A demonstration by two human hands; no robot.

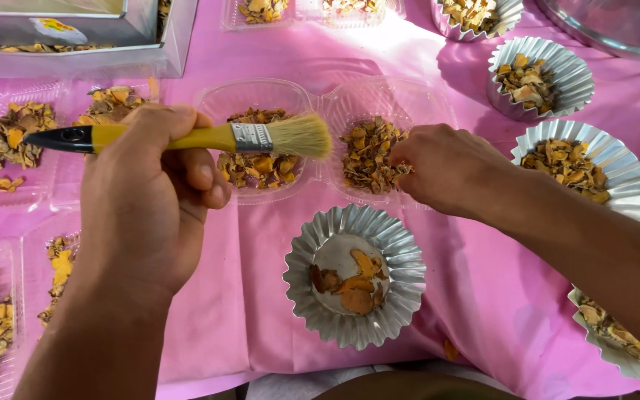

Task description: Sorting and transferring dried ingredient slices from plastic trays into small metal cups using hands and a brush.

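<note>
My left hand [146,196] is closed around a paintbrush [209,138] with a yellow handle, black tip and pale bristles, held level over a clear plastic container [257,95] of dried orange-brown chips. My right hand [446,167] reaches into the neighbouring clear container [401,96], its fingertips pinched in the dried chips [368,152]. Below both hands sits a fluted foil cup [355,275] with a few chips on its bottom.
More foil cups [541,75] filled with chips line the right side on the pink tablecloth [483,296]. Clear trays [9,141] of chips lie at left. A metal box [75,37] stands at the back left, a metal bowl [616,26] at the back right.
</note>
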